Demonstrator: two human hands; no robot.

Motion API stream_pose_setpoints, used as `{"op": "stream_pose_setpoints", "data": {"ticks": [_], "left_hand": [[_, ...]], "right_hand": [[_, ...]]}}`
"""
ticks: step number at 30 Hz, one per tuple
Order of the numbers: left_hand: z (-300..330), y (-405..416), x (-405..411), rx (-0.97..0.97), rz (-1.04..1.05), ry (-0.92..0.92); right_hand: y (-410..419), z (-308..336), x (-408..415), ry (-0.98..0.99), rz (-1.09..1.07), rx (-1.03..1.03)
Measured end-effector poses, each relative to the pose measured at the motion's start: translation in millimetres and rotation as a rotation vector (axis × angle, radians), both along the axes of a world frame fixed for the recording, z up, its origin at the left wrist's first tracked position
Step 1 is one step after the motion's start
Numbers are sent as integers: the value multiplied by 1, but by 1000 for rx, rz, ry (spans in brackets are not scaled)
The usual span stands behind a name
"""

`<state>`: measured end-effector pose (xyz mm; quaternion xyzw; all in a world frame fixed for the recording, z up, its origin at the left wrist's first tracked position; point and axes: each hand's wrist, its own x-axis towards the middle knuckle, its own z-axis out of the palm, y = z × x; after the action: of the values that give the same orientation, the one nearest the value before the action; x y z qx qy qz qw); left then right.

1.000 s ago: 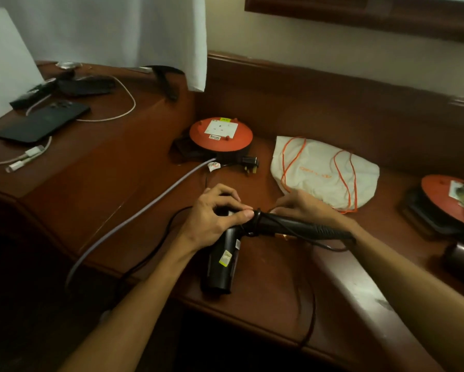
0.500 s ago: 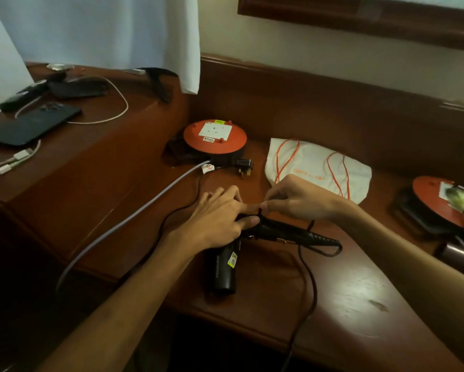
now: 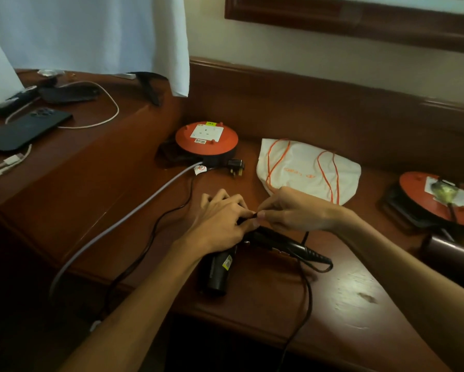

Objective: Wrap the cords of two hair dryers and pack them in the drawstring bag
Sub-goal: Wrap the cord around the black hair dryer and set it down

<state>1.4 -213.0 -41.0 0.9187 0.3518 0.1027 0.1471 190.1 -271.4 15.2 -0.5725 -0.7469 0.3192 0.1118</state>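
Near the tabletop's front edge, the left hand presses the black hair dryer while both hands (right hand) pinch its cord; the drawstring bag lies behind.

Two bare forearms in view, no sleeves showing up to frame edge. Left hand and right hand: no gloves, no rings, no watch or wristband visible. Nails short, unpainted as far as can be seen. Nothing else of the person shows.
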Motion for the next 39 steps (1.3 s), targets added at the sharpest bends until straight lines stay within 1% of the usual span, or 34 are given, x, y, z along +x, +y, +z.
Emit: {"op": "stream_pose_setpoints", "data": {"ticks": [2,4,6,7,8,10,13,16,18,20,21,23,26,27,28,30,31,33,35,39], "left_hand": [[1,-1,2,11,-3,6],[1,-2,3,28,13,-7],[-1,-3,2,59,44,-38],[-2,-3,2,68,59,-62],[-4,-3,2,68,72,-87],[-6,-3,1,58,85,-122],[-7,-3,1,58,95,-141],[-4,-4,0,53,108,-118],[0,-6,4,91,105,-19],[1,-12,10,192,72,90],[1,-14,12,215,57,116],[1,-14,15,201,45,125],[1,-12,11,132,46,94],[0,-12,10,117,52,78],[0,-12,8,116,61,59],[-1,-14,8,134,78,24],[-1,-15,7,133,87,11],[-2,-15,4,126,115,-24],[-3,-12,-1,124,147,-80],[-8,-6,-11,97,221,-233]], "right_hand": [[-3,0,5,8,-89,47],[-11,7,14,104,-165,-1],[-24,15,20,208,-129,-148],[-32,19,21,219,-89,-217],[-38,21,21,203,-56,-265],[-47,23,20,113,-10,-300],[-47,22,23,-35,7,-263],[-44,22,23,-93,-61,-154],[-43,16,14,-60,-122,-22],[-44,4,2,13,-153,76],[-45,-4,-2,56,-140,91],[-50,-10,-2,118,-107,45],[-56,-5,16,163,-92,-107],[-57,-4,23,152,-120,-103],[-58,-5,28,119,-171,-41],[-56,-11,35,18,-291,148],[-56,-15,36,5,-326,207],[-59,-19,33,55,-364,271],[-64,-15,26,100,-346,308],[-74,-9,-5,73,-142,199]]}}
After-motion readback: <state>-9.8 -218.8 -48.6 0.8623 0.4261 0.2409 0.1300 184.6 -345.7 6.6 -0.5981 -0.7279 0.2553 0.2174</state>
